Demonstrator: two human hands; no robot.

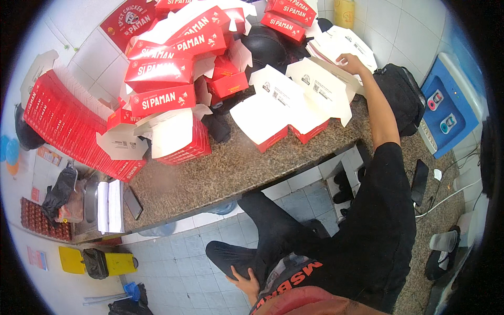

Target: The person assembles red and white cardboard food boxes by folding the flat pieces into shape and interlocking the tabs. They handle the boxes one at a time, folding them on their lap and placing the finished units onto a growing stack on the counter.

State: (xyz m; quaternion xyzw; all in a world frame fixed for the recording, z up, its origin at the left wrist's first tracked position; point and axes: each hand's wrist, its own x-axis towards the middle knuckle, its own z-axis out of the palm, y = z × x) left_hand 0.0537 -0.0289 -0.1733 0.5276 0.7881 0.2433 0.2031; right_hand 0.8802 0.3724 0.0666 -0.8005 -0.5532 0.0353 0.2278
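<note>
The right hand [352,64], loosely curled, touches the white cartons [346,43] at one o'clock; whether it grips, I cannot tell. Likely step: picking one, which calls for separating it cleanly. The left hand [243,283], empty, spreads on the leg [231,254] at six.
</note>
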